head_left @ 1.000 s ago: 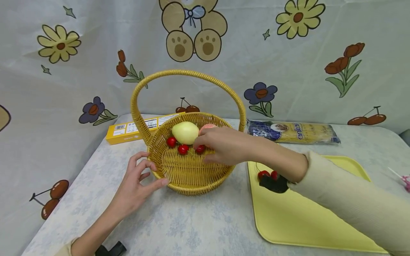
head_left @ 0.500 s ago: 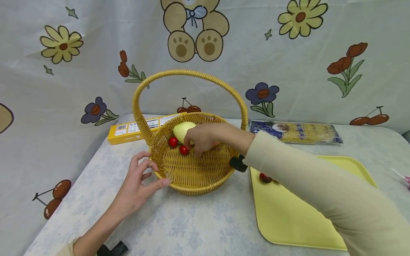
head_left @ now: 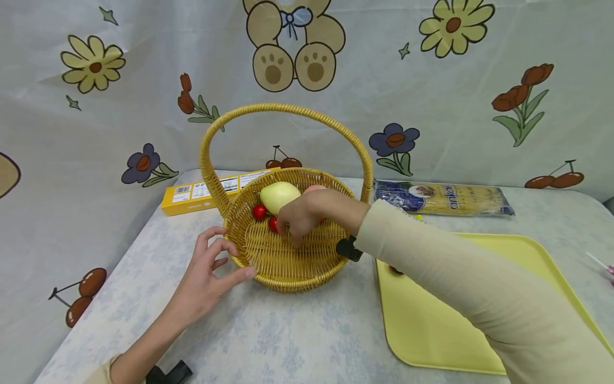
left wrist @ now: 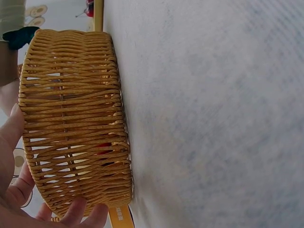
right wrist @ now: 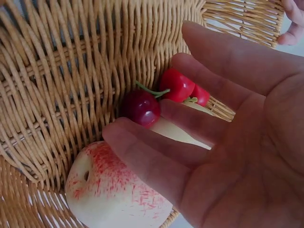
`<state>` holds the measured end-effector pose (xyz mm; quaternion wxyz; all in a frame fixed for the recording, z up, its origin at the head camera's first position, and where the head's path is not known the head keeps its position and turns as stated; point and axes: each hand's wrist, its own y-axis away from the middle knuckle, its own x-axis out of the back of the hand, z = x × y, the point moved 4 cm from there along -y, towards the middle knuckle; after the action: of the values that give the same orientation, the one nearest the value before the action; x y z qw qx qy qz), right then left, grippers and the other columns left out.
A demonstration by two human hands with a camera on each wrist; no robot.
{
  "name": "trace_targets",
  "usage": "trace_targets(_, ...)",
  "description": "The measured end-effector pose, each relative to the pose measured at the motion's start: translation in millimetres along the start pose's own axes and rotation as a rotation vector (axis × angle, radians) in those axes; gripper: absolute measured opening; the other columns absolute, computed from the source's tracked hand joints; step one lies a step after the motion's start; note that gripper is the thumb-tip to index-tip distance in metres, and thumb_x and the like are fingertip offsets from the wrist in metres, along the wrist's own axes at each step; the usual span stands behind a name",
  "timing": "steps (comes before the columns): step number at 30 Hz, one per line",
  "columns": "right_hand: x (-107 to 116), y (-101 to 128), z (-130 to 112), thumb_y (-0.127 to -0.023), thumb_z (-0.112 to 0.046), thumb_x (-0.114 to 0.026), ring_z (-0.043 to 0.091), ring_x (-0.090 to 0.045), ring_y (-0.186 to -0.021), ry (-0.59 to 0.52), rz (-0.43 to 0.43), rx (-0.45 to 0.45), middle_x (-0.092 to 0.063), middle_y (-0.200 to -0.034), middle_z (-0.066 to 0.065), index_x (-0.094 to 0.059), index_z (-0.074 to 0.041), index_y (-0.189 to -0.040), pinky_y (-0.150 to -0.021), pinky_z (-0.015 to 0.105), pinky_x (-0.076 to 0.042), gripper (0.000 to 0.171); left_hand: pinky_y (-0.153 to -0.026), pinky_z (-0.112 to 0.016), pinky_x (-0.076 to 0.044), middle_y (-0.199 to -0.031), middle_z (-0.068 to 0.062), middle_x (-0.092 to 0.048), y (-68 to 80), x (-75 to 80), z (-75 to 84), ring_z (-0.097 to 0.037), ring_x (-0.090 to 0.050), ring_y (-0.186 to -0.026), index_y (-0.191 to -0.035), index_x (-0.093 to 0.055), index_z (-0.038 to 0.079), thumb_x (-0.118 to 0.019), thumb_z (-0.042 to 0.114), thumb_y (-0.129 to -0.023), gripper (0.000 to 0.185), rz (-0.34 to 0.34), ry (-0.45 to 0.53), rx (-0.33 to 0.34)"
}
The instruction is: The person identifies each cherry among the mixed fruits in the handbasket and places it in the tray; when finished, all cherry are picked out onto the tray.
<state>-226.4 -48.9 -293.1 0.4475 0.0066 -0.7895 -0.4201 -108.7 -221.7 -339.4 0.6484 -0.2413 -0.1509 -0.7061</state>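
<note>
A round wicker basket [head_left: 297,277] with a tall handle stands in the middle of the table in the head view. My left hand [head_left: 211,277] grips its left rim, thumb along the front and fingers bent over the side. Inside it my right hand [head_left: 303,216] reaches down with fingers extended, holding nothing. Right at those fingertips lies a dark red cherry [right wrist: 141,108] with a green stem. Two brighter cherries [right wrist: 176,85] sit beyond it. A pale yellow pear-like fruit [head_left: 279,197] lies behind the cherries. Below my fingers in the right wrist view is a red-speckled peach [right wrist: 114,185].
A yellow tray [head_left: 431,330] lies to the right, partly under my right sleeve, with a dark red fruit [head_left: 395,271] showing at its edge. Behind the basket are a yellow box [head_left: 192,198] and a plastic pack of noodles [head_left: 451,198]. A lollipop-like stick [head_left: 597,260] lies far right.
My right hand has moved left and lower inside the basket, then back slightly, uncovering more of the pale fruit. My right sleeve now covers more of the tray. My left hand stays on the rim.
</note>
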Motion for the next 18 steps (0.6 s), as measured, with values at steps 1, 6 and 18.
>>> trace_targets(1,-0.3,-0.2,0.1,-0.096,-0.018,-0.064,0.016,-0.042,-0.114,-0.001,0.0,0.009,-0.05,-0.132,-0.001,-0.056,-0.015,-0.137,-0.094,0.03,-0.039,0.041,-0.101,-0.057,-0.042,-0.146,-0.01,-0.024,0.0,0.1,0.0,-0.036,-0.039,-0.129,-0.097,-0.05,0.01,-0.08,0.026,-0.085,0.036,0.002,-0.002,-0.001)
trace_targets(6,0.7,0.8,2.8,-0.095,-0.013,-0.065,0.016,-0.043,-0.099,-0.048,0.017,0.046,-0.049,-0.125,0.003,-0.057,-0.014,-0.135,-0.078,0.027,-0.039,0.041,-0.101,-0.057,-0.043,-0.146,-0.01,-0.024,0.3,0.4,-0.4,-0.036,-0.039,-0.128,-0.097,-0.05,0.01,-0.081,0.026,-0.085,0.036,0.005,-0.006,0.002)
trace_targets(18,-5.6,2.9,9.2,-0.097,-0.009,-0.061,0.009,-0.039,-0.066,-0.105,-0.087,0.013,-0.048,-0.098,0.001,-0.061,-0.009,-0.113,-0.061,0.024,-0.037,0.017,-0.1,-0.058,-0.043,-0.146,-0.011,-0.024,-0.2,0.3,-0.2,-0.036,-0.039,-0.129,-0.097,-0.05,0.01,-0.08,0.027,-0.086,0.036,0.003,-0.011,-0.004)
